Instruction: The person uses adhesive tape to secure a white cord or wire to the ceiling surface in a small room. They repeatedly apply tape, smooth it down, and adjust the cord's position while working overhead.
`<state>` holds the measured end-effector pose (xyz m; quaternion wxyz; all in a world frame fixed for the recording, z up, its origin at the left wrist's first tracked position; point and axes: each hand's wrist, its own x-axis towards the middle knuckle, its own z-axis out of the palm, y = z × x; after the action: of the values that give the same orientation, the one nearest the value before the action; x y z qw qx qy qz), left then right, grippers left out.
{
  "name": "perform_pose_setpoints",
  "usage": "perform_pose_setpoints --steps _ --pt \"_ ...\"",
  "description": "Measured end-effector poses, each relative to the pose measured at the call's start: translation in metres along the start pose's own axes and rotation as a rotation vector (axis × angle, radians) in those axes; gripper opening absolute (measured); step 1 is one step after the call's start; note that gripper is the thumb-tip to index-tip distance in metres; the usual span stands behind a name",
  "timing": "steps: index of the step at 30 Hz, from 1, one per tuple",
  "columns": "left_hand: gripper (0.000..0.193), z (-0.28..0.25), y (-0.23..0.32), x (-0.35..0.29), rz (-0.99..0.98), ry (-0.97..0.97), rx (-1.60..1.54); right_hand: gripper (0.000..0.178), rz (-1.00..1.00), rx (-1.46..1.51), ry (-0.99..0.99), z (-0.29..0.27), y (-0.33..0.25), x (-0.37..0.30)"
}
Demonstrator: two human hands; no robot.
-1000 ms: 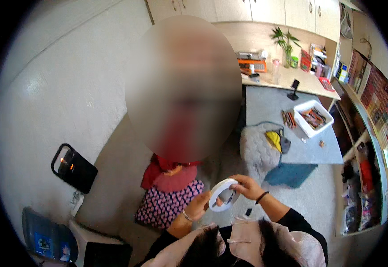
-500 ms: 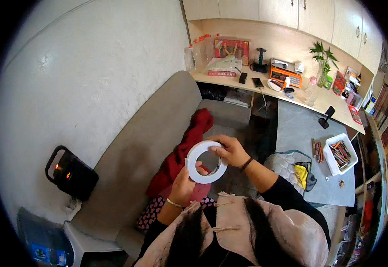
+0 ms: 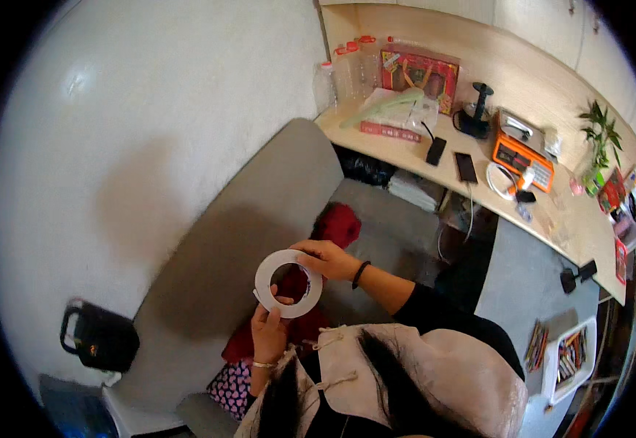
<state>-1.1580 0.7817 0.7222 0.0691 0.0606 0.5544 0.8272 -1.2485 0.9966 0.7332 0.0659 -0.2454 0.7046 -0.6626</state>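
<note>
1. At your far left, a black case with a handle (image 3: 102,339) is near the wall, and a blue jug (image 3: 77,410) sits below it, partly lost in shadow.
2. The grey sofa (image 3: 270,179) runs along the wall; a patterned cushion (image 3: 230,387) lies beyond your left wrist, partly covered by red cloth (image 3: 338,225).
3. You hold the white tape roll (image 3: 264,281) above the sofa. Your left hand (image 3: 269,334) grasps its lower rim, fingertips showing through the hole; the fingers of your right hand (image 3: 331,260) grip its upper right rim.
4. Your right forearm blocks part of the sofa seat.
5. On the wooden counter (image 3: 442,168), clear bottles (image 3: 347,71) crowd the left back corner beside a red gift box (image 3: 434,79). A phone (image 3: 466,168) lies by the front edge, its white cable hanging over.
6. Further right stand an orange scale (image 3: 526,153) and a plant (image 3: 601,139).
7. On the grey counter (image 3: 518,270), pencils (image 3: 536,344) lie beside a white basket (image 3: 550,369).
</note>
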Motion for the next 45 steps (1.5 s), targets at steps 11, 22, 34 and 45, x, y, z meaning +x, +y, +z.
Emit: perform_pose_setpoints --steps 11,22,34,45 --pt "0.036 0.144 -0.010 0.199 0.036 -0.064 0.303 0.025 -0.111 -0.092 0.412 -0.217 0.001 0.051" --pt "0.036 0.230 -0.020 0.314 0.152 -0.009 -0.040 0.020 -0.708 -0.488 0.823 -0.512 -0.173 0.161" --pt "0.039 0.399 0.024 0.535 0.447 -0.174 -0.044 0.047 -0.616 -0.926 1.123 -0.772 -0.305 0.351" --pt "0.036 0.365 -0.002 0.540 0.474 -0.047 -0.163 0.034 -0.744 -0.884 1.113 -0.642 -0.329 0.284"
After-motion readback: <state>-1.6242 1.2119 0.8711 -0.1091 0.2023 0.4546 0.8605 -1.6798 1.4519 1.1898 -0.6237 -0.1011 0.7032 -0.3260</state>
